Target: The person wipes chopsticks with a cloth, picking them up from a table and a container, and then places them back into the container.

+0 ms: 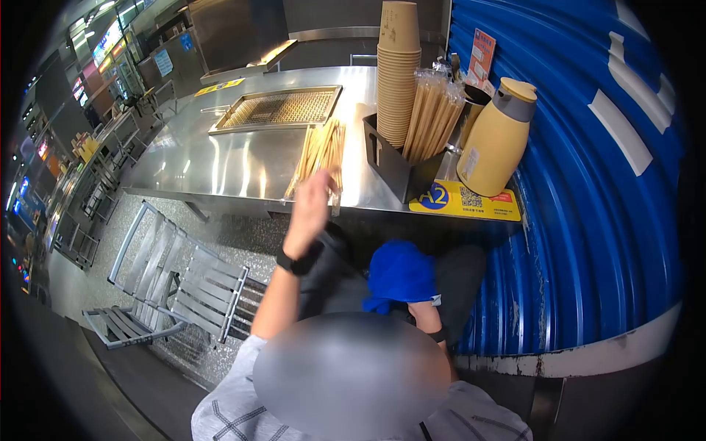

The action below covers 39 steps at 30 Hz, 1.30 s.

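Observation:
Loose wooden sticks (321,147) lie in a long pile on the steel table (180,165). Over the near end of that pile is my left hand (312,197), with a black band at its wrist; its fingertips are smeared, and whether they hold a stick is unclear. Low in front of me, below the table's edge, my right hand (422,312) grips a bunched blue cloth (401,276), which hides most of its fingers.
A metal grate (283,107) is set into the table. At the right stand stacked paper cups (398,95), wrapped chopsticks (434,117) in a black holder (390,162), and a yellow jug (494,140) by a blue corrugated wall (588,213). Metal chairs (209,290) are at left.

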Each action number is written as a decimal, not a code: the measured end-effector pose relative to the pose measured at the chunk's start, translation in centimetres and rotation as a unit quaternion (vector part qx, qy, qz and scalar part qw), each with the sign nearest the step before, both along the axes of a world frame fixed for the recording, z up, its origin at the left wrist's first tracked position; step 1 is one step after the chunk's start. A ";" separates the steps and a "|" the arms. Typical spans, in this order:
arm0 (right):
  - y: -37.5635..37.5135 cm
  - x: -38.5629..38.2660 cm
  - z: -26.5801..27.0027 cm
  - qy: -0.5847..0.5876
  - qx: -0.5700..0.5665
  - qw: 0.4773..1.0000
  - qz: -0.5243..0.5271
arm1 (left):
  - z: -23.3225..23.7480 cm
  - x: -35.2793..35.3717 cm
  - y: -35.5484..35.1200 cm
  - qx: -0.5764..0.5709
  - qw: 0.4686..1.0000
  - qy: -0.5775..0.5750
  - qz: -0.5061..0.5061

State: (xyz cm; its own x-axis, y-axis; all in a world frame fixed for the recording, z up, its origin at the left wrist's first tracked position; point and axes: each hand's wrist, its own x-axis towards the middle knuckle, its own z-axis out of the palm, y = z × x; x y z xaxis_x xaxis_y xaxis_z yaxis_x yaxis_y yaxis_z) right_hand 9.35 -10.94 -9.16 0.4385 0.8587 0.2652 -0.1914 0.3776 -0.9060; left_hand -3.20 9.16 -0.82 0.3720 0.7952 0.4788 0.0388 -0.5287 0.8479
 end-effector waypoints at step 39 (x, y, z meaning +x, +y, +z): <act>0.5 2.0 -0.8 -0.198 -0.021 0.966 -0.164 | -3.8 0.1 -11.5 -0.159 0.931 0.127 -0.304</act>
State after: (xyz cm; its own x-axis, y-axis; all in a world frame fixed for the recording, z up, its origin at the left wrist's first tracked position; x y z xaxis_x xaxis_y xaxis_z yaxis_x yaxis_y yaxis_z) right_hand 11.31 -10.44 -9.98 0.5598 0.7044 0.4364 0.2966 0.3214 -0.8993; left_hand -3.15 -2.38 -4.60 0.8685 0.4873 0.0910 0.0344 -0.2424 0.9696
